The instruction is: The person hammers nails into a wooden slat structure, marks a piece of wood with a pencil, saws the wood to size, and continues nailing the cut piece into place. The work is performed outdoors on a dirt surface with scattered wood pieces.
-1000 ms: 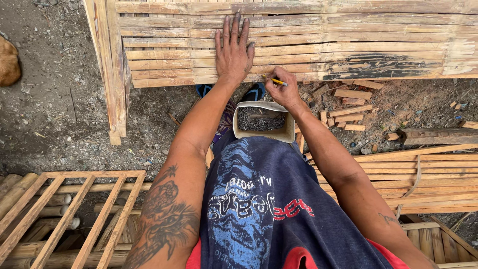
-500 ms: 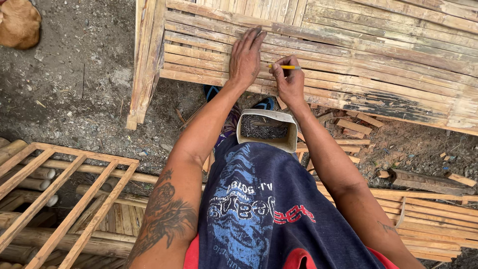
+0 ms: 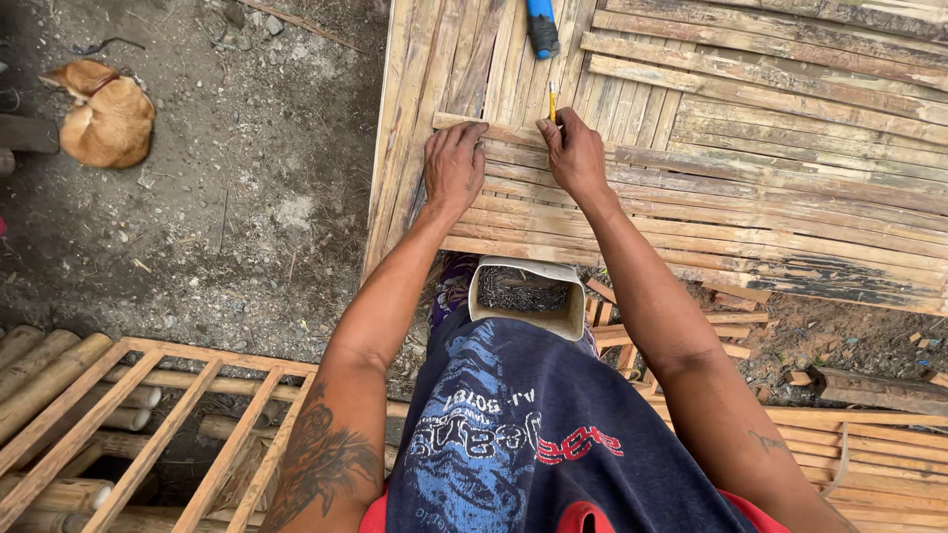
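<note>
Outdoor work spot, bare packed-dirt ground [image 3: 247, 227] with pebbles and wood offcuts. Woven bamboo panel [image 3: 750, 188] lies flat ahead: split slats, horizontal ones laid over vertical ones, weathered, dark staining toward the near right edge.

Left hand [image 3: 454, 163]: palm down on the panel, fingers together and curled over the end of a horizontal slat near the panel's left side. Holds nothing.

Right hand [image 3: 575, 153]: just beside the left, knuckles up, pinching a yellow pencil [image 3: 552, 102] between thumb and fingers. The pencil stands upright with its tip on the slats; can't tell whether it touches exactly at a slat edge.

Blue-handled tool [image 3: 541, 28] rests on the panel beyond the hands, partly cut off by the frame top.

White open-top container [image 3: 526, 293] sits at the panel's near edge, between the forearms; contents look like nails, too dark to be sure.

Lower left: bamboo lattice frame [image 3: 148, 424] over round bamboo poles [image 3: 44, 365]. More slats are stacked at lower right. Upper left: tan dog [image 3: 107, 116] curled on the dirt, well apart from the work.
</note>
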